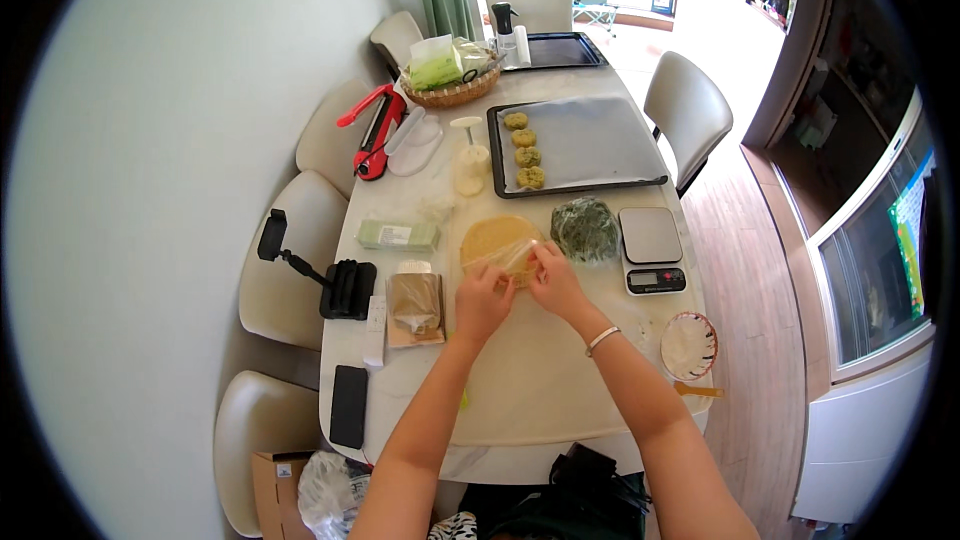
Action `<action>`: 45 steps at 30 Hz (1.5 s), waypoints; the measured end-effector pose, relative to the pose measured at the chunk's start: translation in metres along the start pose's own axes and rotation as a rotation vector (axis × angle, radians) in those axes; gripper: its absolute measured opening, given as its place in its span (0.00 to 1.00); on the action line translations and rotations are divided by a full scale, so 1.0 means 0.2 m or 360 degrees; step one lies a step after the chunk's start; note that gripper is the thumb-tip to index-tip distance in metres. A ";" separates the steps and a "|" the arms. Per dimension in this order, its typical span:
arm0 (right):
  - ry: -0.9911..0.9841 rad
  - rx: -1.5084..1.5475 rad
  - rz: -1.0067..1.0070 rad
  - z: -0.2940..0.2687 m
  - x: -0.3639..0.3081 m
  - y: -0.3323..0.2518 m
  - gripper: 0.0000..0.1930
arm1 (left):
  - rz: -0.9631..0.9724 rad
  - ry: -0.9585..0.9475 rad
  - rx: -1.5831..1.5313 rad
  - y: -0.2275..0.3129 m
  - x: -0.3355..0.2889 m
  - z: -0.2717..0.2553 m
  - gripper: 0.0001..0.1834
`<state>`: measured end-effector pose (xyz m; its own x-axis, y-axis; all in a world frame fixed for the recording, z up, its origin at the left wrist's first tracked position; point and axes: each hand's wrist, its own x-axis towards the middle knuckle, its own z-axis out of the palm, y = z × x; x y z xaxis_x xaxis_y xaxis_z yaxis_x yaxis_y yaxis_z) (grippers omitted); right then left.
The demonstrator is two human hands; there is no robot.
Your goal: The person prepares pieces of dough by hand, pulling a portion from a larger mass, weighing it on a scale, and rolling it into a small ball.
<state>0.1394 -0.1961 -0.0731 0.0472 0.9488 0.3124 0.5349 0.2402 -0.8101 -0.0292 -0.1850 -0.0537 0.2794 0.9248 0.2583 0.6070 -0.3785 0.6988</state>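
Note:
A yellow dough mass [488, 232] sits on a pale mat [540, 380] in front of me. Clear plastic film [515, 256] lies over its near part. My left hand [484, 296] pinches the film at the dough's near left edge. On the near right, my right hand [553, 278] has its fingers closed on the film too. Whether a bit of dough is also between the fingertips I cannot tell. Right of the dough is a dark green mass [585, 230] wrapped in clear plastic.
A lined baking tray [600, 140] with several greenish pastries [526, 156] stands beyond the dough. To the right are a kitchen scale [652, 250] and a bowl of white powder [688, 346]. A plunger mould [470, 160], red sealer [378, 135], phone stand [345, 288] and phone [349, 407] line the left.

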 end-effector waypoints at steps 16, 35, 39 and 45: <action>-0.0121 -0.0833 -0.0549 -0.02 -0.09 -0.05 0.28 | 0.0850 0.0182 0.1059 -0.19 0.07 0.07 0.28; -0.0032 -0.1258 -0.0977 0.02 0.10 -0.03 0.07 | 0.0807 0.0203 0.0724 -0.17 0.08 0.07 0.29; 0.0103 -0.1354 -0.1042 0.03 0.04 -0.03 0.08 | 0.0854 0.0222 0.0771 -0.20 0.11 0.09 0.28; 0.0163 -0.1370 -0.1048 0.08 0.05 -0.01 0.09 | 0.0838 0.0188 0.0696 -0.17 0.11 0.07 0.28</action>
<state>0.1265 -0.1847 -0.0768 -0.4161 0.6555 0.6302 0.8908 0.4328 0.1381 -0.0326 -0.1531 -0.0809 0.5511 0.6023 0.5776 0.6638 -0.7358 0.1340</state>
